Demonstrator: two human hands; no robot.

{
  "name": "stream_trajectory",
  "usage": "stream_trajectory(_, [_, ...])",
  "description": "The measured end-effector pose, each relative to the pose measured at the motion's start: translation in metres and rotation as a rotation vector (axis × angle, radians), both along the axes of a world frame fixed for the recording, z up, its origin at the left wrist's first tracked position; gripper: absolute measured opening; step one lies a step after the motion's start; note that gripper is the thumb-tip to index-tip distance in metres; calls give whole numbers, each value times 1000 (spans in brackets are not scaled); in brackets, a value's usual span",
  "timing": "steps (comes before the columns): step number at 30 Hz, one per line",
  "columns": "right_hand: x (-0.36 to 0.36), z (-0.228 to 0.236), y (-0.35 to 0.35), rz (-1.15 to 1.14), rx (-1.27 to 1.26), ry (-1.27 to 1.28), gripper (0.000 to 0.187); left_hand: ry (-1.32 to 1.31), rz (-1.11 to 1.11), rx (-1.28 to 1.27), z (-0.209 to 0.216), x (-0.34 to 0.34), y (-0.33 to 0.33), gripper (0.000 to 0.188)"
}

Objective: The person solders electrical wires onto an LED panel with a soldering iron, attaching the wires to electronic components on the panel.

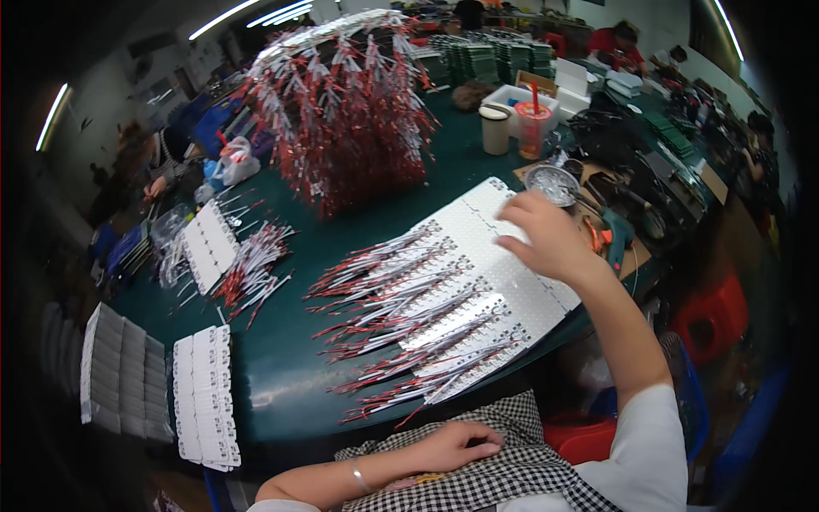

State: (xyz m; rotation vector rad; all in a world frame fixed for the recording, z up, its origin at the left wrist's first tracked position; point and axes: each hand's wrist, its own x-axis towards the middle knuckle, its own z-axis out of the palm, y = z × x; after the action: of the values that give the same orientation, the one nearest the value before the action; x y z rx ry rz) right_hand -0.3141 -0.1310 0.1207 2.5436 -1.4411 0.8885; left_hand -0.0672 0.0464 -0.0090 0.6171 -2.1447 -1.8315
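My right hand (546,237) hovers over the far right part of a sheet of white circuit boards (518,282), beside a metal bowl (553,184) of small parts. Its thumb and fingers are apart, and I see nothing between them. Rows of red and white wires (401,299) are attached along the boards and hang off to the left. My left hand (465,445) rests on the black-and-white checked apron (512,418) in my lap. Its fingers are loosely curled together, with nothing visible in them.
A tall stack of wired boards (341,111) stands at the back. Stacked white boards (205,397) lie front left, near a smaller wired bundle (256,260). A lidded cup (495,130), red drink cup (533,128) and an orange-and-green tool (610,239) are at right. Other people sit farther off.
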Motion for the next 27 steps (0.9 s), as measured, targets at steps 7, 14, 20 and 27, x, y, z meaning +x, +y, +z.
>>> stream_trajectory(7, [70, -63, -161, 61, 630, 398, 90, 257, 346, 1273, -17, -31, -6, 66])
stream_trajectory(14, [103, -55, -164, 59, 750, 617, 91, 538, 336, 1572, -37, -25, -10, 37])
stream_trajectory(20, [108, -53, -169, 71, 802, 653, 97, 686, 241, 1546, -31, -20, -13, 29])
stream_trajectory(27, [103, -32, -176, 110, 824, 578, 101, 661, 171, 1578, -33, -18, -21, 45])
